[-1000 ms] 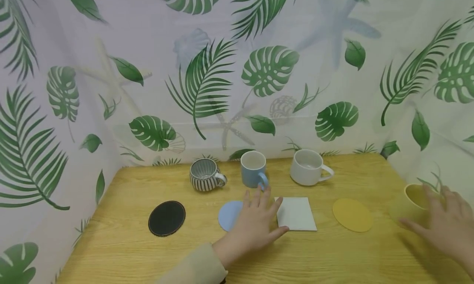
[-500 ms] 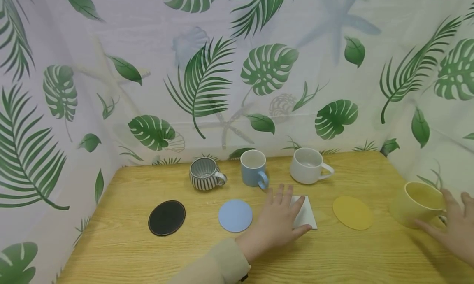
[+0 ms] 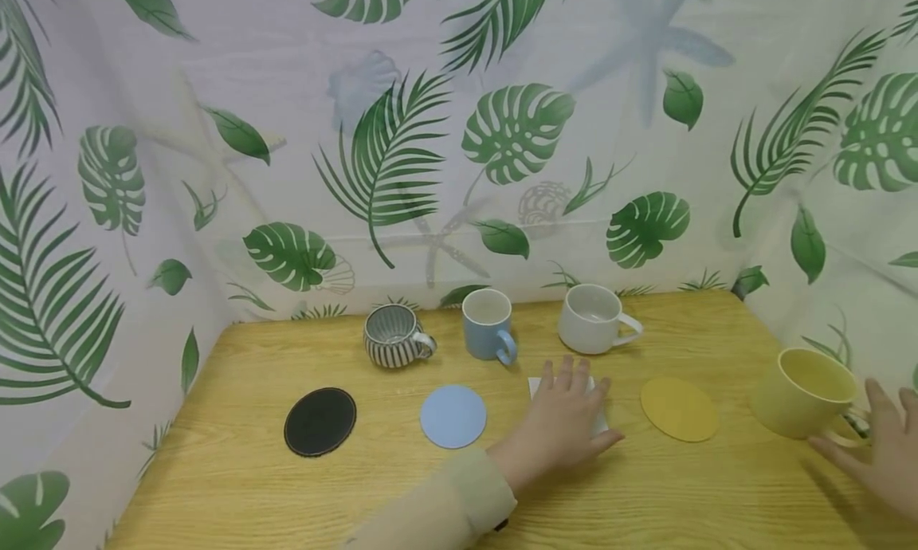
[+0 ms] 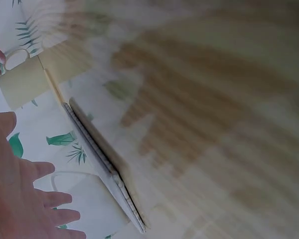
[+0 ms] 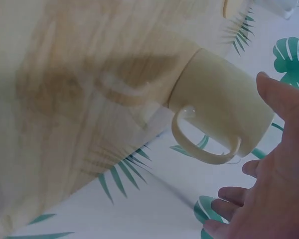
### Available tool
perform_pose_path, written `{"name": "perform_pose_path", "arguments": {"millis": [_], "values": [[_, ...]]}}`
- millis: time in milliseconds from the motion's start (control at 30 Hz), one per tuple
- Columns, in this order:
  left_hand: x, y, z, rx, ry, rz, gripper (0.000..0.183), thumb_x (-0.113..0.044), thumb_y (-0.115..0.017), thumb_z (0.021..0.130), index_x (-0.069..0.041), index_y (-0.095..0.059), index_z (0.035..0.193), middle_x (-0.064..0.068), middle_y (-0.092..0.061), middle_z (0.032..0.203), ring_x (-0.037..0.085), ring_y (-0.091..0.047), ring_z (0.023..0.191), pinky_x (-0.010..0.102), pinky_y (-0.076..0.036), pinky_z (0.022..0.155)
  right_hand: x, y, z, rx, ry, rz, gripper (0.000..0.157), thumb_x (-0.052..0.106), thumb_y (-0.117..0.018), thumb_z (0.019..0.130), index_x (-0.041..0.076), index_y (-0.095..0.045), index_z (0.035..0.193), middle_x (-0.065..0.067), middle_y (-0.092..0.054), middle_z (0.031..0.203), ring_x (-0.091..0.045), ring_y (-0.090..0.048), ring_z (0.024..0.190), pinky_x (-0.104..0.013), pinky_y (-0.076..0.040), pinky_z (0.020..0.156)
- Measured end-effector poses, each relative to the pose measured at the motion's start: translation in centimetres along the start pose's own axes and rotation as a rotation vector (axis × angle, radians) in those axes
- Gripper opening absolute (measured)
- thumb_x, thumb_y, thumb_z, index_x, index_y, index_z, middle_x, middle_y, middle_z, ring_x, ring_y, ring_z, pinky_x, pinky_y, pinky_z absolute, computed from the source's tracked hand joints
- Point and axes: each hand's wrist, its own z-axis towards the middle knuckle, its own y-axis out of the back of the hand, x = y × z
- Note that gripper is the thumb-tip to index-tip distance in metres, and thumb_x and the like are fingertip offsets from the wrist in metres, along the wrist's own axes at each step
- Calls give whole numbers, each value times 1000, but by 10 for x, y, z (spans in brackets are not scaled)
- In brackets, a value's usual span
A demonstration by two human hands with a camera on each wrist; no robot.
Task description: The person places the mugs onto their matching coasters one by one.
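Observation:
My left hand (image 3: pixel 562 422) hovers with spread fingers over the white square coaster (image 3: pixel 600 424), hiding most of it. The left wrist view shows a gap between those fingers and the coaster's edge (image 4: pixel 102 167). At the right, a yellow mug (image 3: pixel 802 394) stands on the wooden table, its handle toward my right hand (image 3: pixel 885 446). That hand has thumb and fingers apart beside the handle and holds nothing; part of it lies outside the head view. The right wrist view shows the mug (image 5: pixel 222 99) in front of the extended thumb. Between both hands lies a round yellow coaster (image 3: pixel 679 409).
Along the back stand a striped grey mug (image 3: pixel 393 339), a light blue mug (image 3: pixel 484 327) and a white mug (image 3: pixel 590 323). A black round coaster (image 3: pixel 320 422) and a blue one (image 3: pixel 453 417) lie on the left. Leaf-patterned cloth (image 3: pixel 430 135) walls the table (image 3: pixel 287 502).
My left hand has moved right, off the blue coaster and over the white one. My right hand has drawn away rightward from the yellow mug, whose handle now shows.

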Motion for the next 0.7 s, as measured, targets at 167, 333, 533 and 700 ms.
{"name": "perform_pose_path", "arguments": {"millis": [167, 333, 533, 700], "values": [[-9, -1, 9, 40, -11, 25, 77, -79, -28, 103, -35, -35, 166, 6, -35, 173, 30, -31, 163, 52, -30, 133, -4, -3, -5, 13, -1, 4, 117, 74, -50, 101, -14, -1, 162, -58, 0, 156, -75, -2, 149, -92, -4, 112], [-15, -4, 19, 67, -13, 55, 78, -79, -23, 104, -35, -31, 168, 5, -32, 175, 30, -29, 163, 50, -30, 133, -2, -4, -8, 15, 13, -12, 115, 71, -51, 102, -16, -4, 161, -62, -8, 151, -80, -11, 142, -94, -9, 108], [-21, -5, 28, 103, -16, 105, 79, -79, -19, 104, -34, -29, 169, 4, -31, 175, 28, -30, 163, 48, -31, 133, 3, -1, -13, 33, 22, 4, 112, 66, -51, 105, -22, -6, 157, -64, -13, 146, -81, -16, 137, -94, -10, 108], [-30, 0, 33, 123, -17, 116, 78, -78, -22, 104, -34, -32, 167, 1, -34, 174, 23, -33, 162, 45, -31, 133, 2, 0, -12, 19, 51, -32, 111, 63, -53, 105, -28, -11, 154, -66, -23, 138, -79, -26, 129, -91, -15, 111]]}}
